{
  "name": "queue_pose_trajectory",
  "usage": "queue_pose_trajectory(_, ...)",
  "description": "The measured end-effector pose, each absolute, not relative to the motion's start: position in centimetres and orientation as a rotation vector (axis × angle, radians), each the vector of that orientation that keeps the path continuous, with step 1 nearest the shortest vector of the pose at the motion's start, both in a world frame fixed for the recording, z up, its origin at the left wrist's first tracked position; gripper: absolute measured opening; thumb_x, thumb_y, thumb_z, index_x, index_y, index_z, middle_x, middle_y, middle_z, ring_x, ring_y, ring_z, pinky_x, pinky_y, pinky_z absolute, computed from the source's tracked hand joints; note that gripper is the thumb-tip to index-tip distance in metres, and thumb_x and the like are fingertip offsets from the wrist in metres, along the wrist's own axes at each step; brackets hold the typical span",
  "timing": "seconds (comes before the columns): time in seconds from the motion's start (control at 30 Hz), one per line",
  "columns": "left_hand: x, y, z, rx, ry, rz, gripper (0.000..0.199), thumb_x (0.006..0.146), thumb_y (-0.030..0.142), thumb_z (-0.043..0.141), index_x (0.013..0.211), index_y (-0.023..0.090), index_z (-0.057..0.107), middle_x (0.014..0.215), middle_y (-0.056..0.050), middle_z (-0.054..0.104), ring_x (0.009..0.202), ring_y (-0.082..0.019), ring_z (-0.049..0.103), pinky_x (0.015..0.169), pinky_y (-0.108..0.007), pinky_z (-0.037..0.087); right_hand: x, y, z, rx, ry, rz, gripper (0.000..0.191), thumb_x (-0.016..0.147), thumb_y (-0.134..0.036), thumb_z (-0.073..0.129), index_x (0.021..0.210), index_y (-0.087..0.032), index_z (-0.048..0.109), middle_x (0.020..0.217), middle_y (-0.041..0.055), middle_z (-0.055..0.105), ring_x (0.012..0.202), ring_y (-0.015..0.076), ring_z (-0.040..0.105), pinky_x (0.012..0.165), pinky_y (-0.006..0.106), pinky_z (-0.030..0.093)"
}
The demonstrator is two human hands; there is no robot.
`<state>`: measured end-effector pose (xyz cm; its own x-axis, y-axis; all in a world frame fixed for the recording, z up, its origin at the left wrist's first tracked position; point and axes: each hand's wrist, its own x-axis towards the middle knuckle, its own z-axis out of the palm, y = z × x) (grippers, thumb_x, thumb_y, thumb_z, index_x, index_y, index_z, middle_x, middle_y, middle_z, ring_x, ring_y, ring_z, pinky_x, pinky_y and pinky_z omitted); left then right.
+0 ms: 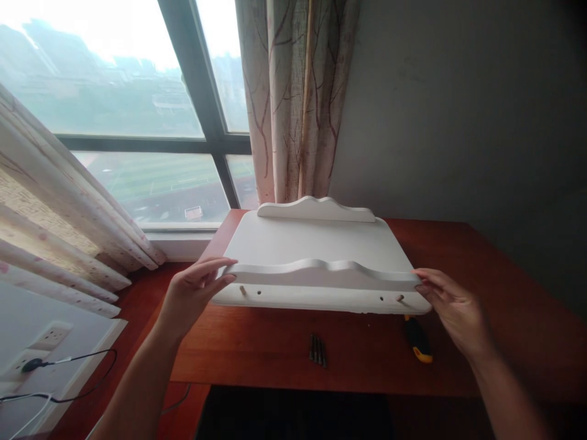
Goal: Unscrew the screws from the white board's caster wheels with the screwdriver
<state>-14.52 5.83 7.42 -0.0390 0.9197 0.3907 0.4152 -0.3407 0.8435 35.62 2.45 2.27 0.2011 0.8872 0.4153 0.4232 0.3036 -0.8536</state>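
Note:
My left hand (197, 290) pinches the left end of a white wavy-edged rail (321, 275), and my right hand (449, 305) pinches its right end. The rail is held at the near side of a white board (316, 241), just behind a row of holes; whether it touches the board I cannot tell. A wooden dowel (243, 290) stands up near the board's left front corner, and a second dowel (400, 299) near the right. Small dark holes lie beside them. A matching wavy rail (316, 211) stands along the board's far edge.
The board rests on a reddish-brown table (257, 348). Several dark bolts (317, 350) lie near the table's front edge. A black and yellow screwdriver handle (418, 339) shows by the board's right front corner. Curtains (298, 98), a window and a wall socket (50, 336) with cords surround the table.

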Motion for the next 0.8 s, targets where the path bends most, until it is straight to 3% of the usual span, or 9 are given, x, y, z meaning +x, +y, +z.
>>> queue_pose_trajectory(0.27,-14.3,8.3,7.9,2.029,1.453,1.329,0.025,0.081,0.035,0.08,0.104,0.023,0.082,0.094,-0.004,0.074,0.073,-0.014,0.054,0.06,-0.025,0.042,35.8,5.3,4.1,-1.186,-1.871,0.035,0.028,0.093,-0.025,0.071,0.119,-0.034,0.076,0.112,0.0019,0.076,0.102,0.0226,0.068,0.09,0.038,0.057)
queue_pose_trajectory(0.8,-15.3,8.8,6.2,2.115,1.453,1.281,0.028,0.084,0.041,0.079,0.106,0.025,0.081,0.089,-0.002,0.074,0.069,-0.014,0.057,0.06,-0.027,0.044,35.1,5.6,3.3,-1.149,-1.942,-0.052,0.031,0.093,-0.018,0.07,0.12,-0.032,0.075,0.112,0.0006,0.077,0.099,0.0207,0.069,0.087,0.035,0.058)
